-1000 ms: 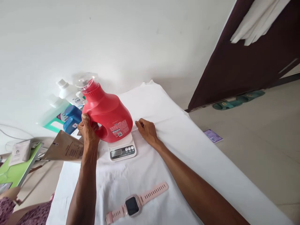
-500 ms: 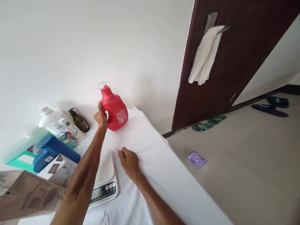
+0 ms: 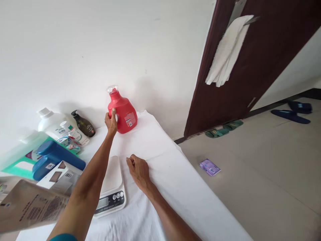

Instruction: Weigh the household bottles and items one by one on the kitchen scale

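My left hand (image 3: pixel 111 123) is wrapped round the handle of a red detergent jug (image 3: pixel 125 115) with a clear plastic cap. The jug is nearly upright at the far end of the white-covered table, close to the wall. Nearer to me, my right hand (image 3: pixel 138 169) rests on the cloth with its fingers curled into a fist, and nothing shows in it. Just left of that fist lies a white kitchen scale (image 3: pixel 112 175) with a display and buttons. My left forearm hides part of the scale.
Left of my arm crowd a white bottle (image 3: pixel 51 124), a dark pump bottle (image 3: pixel 84 124), a blue bottle (image 3: pixel 59 155), a white box (image 3: pixel 61 177) and a brown bag (image 3: pixel 32 207). A purple packet (image 3: pixel 210 167) and slippers (image 3: pixel 217 133) lie on the floor beside a dark door (image 3: pixel 225 97).
The red jug, still in my left hand, has shifted slightly toward the wall. My right hand stays in nearly the same place. The view has turned a little.
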Demonstrator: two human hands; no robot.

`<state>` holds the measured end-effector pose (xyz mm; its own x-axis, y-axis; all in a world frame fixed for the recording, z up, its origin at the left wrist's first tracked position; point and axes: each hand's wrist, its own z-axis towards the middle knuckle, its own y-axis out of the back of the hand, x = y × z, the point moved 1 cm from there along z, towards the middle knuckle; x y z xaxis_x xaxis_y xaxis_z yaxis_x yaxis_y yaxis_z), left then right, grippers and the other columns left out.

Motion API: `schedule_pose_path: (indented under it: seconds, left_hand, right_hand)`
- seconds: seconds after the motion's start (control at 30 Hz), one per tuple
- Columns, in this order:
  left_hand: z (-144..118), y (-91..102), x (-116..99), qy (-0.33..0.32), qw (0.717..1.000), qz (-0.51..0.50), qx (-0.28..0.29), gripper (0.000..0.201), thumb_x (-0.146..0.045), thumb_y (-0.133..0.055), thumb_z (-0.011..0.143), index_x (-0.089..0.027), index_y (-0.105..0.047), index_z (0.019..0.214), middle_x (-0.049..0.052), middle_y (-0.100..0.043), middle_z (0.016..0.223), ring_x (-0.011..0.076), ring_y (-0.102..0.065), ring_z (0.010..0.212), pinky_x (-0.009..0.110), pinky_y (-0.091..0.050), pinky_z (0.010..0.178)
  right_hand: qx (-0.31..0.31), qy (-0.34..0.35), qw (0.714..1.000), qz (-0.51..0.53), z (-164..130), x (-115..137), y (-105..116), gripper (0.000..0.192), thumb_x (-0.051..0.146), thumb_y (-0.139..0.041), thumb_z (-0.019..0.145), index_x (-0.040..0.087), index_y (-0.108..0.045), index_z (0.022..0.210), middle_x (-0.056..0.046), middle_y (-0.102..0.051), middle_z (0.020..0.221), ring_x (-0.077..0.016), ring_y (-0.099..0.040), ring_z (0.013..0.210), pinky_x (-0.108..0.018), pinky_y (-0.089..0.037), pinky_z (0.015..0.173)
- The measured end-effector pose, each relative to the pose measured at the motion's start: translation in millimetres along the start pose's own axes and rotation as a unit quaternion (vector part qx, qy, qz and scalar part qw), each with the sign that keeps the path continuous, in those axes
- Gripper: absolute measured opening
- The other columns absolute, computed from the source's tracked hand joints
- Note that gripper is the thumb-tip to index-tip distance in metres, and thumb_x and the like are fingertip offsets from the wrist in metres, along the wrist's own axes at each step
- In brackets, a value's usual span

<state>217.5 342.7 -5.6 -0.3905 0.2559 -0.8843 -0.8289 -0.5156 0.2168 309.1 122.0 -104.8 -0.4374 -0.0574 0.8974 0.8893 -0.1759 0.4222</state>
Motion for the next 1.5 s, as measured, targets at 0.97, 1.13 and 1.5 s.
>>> schedule_pose_path:
  seconds: [0.97, 1.13, 1.5]
  left_hand:
    - [-2, -35.6, 45, 0.087, 0.973, 0.167, 0.132, 0.104, -0.042, -0.101, 0.065, -0.023, -0.03, 0.139, 0.024, -0.043, 0.155, 0.0382, -0.047, 0.149, 0.047, -0.044, 0.117]
    - [-18, -24.3, 32, 0.145, 0.965, 0.17, 0.135, 0.096, -0.038, -0.097, 0.071, -0.023, -0.032, 0.14, 0.025, -0.044, 0.156, 0.0388, -0.048, 0.148, 0.049, -0.044, 0.116]
    - [-102, 151.9, -70, -0.16, 0.941, 0.28, 0.101, 0.089, -0.042, -0.088, 0.082, -0.023, -0.038, 0.153, 0.021, -0.048, 0.154, 0.0411, -0.045, 0.146, 0.055, -0.041, 0.121]
  right_hand:
    - [0.014, 0.012, 0.999, 0.027, -4, -11, 2, 0.047, 0.058, -0.047, 0.1, 0.027, -0.034, 0.067, 0.006, -0.041, 0.054, -0.0144, -0.035, 0.051, -0.028, -0.029, 0.055]
    - [0.032, -0.003, 0.999, 0.038, -6, -6, 6, 0.048, 0.058, -0.048, 0.1, 0.027, -0.031, 0.067, 0.006, -0.038, 0.054, -0.0143, -0.034, 0.052, -0.028, -0.029, 0.055]
    - [0.021, 0.038, 0.999, -0.009, -3, -3, 6, 0.043, 0.057, -0.048, 0.096, 0.026, -0.042, 0.065, 0.001, -0.055, 0.057, -0.0172, -0.046, 0.055, -0.032, -0.035, 0.062]
